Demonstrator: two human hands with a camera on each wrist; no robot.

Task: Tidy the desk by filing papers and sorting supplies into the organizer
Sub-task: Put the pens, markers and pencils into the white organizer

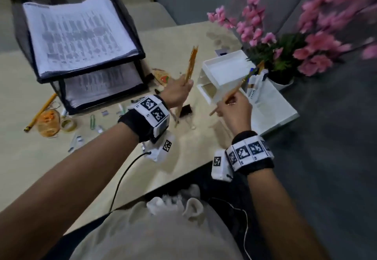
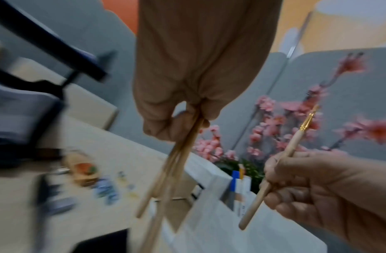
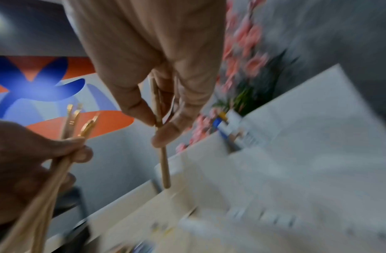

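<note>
My left hand (image 1: 179,91) grips a bundle of several wooden paintbrushes (image 1: 190,63), gold ferrules pointing up, above the middle of the desk; the bundle (image 2: 177,164) also shows in the left wrist view. My right hand (image 1: 234,106) pinches a single wooden paintbrush (image 1: 236,90) by its handle, tip slanting up toward the white desk organizer (image 1: 226,69). That single brush (image 3: 161,137) hangs from my fingers (image 3: 166,135) in the right wrist view. The organizer's pen slot (image 1: 257,84) holds pens and markers. A black mesh paper tray (image 1: 81,35) at back left holds stacked printed sheets.
Loose supplies lie at the left: a yellow pencil (image 1: 40,110), a tape roll (image 1: 68,125), a green paper clip (image 1: 92,122), an orange-filled clear container (image 1: 49,123), a black binder clip (image 1: 186,109). Pink artificial flowers (image 1: 285,41) stand behind the organizer. The desk's front edge (image 1: 163,186) runs diagonally.
</note>
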